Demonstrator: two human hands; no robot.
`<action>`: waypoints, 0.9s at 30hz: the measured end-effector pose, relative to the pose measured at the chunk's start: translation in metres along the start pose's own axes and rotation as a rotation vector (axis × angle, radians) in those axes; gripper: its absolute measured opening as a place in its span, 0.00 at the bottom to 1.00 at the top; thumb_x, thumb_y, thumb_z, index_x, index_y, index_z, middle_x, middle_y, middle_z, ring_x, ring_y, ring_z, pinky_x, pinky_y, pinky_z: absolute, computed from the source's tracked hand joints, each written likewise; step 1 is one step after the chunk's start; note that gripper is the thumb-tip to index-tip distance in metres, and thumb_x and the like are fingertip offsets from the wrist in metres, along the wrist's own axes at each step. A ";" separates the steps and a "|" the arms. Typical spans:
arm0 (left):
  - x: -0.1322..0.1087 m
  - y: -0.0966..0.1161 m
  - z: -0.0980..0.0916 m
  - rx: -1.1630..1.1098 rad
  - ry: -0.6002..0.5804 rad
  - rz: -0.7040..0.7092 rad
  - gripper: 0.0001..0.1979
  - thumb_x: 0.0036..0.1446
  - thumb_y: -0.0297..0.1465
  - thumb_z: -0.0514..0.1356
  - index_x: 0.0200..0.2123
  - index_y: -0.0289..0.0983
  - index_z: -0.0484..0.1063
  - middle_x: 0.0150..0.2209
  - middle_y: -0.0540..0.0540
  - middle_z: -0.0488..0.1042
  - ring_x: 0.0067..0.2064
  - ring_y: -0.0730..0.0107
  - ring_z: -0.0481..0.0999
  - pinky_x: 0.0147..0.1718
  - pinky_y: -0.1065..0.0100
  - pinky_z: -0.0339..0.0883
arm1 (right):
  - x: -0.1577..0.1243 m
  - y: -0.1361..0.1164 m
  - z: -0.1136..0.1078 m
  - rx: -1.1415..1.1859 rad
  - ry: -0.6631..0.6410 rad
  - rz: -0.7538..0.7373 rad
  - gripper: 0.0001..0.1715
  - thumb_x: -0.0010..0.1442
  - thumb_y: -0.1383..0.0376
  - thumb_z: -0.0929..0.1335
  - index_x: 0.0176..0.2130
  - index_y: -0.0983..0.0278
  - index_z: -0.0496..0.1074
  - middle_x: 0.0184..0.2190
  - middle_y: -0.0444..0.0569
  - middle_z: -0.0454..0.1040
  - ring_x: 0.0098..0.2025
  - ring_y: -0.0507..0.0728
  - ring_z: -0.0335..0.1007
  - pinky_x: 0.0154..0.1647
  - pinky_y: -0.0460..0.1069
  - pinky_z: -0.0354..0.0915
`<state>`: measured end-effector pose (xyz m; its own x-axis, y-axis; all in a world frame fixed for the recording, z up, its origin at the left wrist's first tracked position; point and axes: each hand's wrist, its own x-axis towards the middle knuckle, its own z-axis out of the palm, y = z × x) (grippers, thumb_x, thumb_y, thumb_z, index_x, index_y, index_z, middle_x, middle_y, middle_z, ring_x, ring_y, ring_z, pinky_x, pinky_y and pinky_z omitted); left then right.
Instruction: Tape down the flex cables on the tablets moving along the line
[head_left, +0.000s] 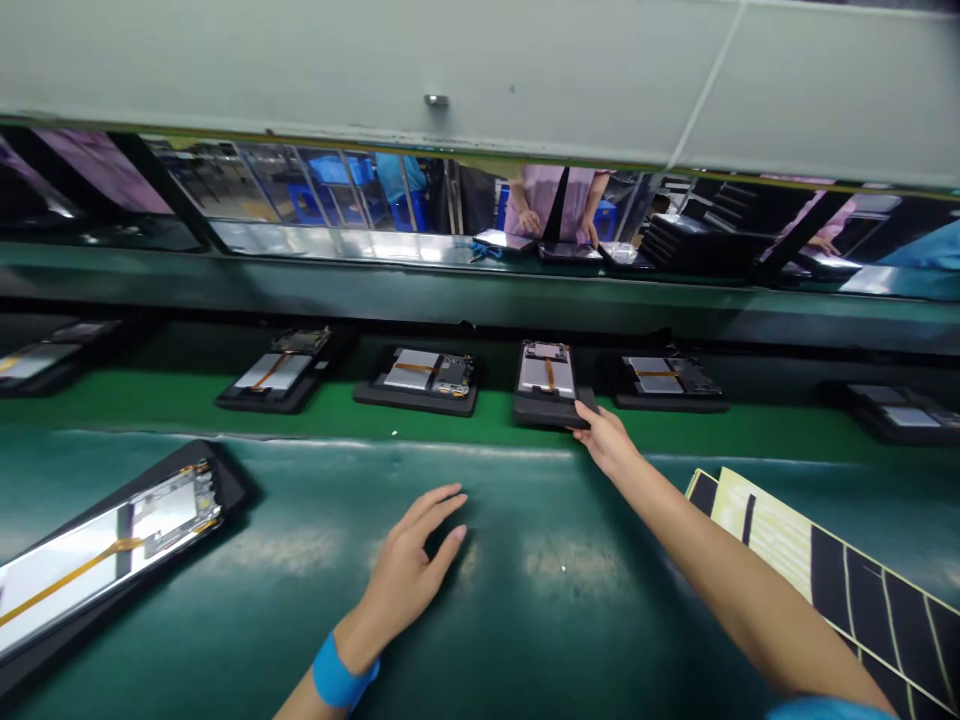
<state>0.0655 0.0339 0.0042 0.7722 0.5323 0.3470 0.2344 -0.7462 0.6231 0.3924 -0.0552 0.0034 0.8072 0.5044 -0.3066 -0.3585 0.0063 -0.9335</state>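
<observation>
- Fingers [586,411] of the right hand [609,440] pinch the tray [551,412] at its near right corner, thumb uppermost, closed on the rim and clear of the device [546,375].
- The tray sits over the belt [495,420], between two neighbours; whether it is lifted at all, I cannot tell. Keeping it level matters, since the device lies uncovered, its ribbon [550,376] exposed.
- The left hand [409,565] is empty, fingers loosely spread, above the mat [510,610]. Supporting the tray's other near corner would steady it (a one-corner pinch can let it twist).
- The left neighbour [412,400] and right neighbour [667,403] stand near; a straight path toward the body should miss both.
- Farther out, the large device [127,540] at left and the sheets [855,580] by the right forearm leave the mat's middle as the safer place to work.
</observation>
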 end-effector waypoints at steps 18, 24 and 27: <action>-0.058 -0.008 -0.026 -0.045 0.036 -0.103 0.14 0.66 0.37 0.59 0.53 0.45 0.76 0.54 0.44 0.78 0.48 0.59 0.83 0.39 0.65 0.80 | -0.273 0.126 -0.045 -0.333 -0.839 -0.018 0.40 0.63 0.42 0.69 0.64 0.59 0.65 0.57 0.58 0.75 0.51 0.62 0.79 0.40 0.51 0.77; -0.052 -0.005 -0.019 -0.025 0.117 -0.228 0.11 0.66 0.37 0.58 0.44 0.40 0.78 0.48 0.42 0.79 0.42 0.62 0.81 0.37 0.64 0.78 | -0.229 0.052 0.018 -0.722 -1.205 -0.567 0.19 0.72 0.58 0.63 0.56 0.62 0.75 0.47 0.50 0.81 0.49 0.55 0.78 0.54 0.49 0.70; -0.040 0.001 -0.008 0.009 0.135 -0.247 0.10 0.66 0.36 0.57 0.42 0.40 0.77 0.48 0.41 0.78 0.47 0.60 0.80 0.45 0.59 0.77 | -0.183 0.025 0.024 -0.907 -0.942 -0.941 0.16 0.73 0.64 0.62 0.51 0.63 0.77 0.45 0.50 0.81 0.46 0.56 0.76 0.51 0.52 0.70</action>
<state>0.0299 0.0144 -0.0035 0.6056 0.7464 0.2759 0.4117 -0.5906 0.6940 0.2240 -0.1269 0.0404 -0.1147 0.9443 0.3085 0.7317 0.2904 -0.6167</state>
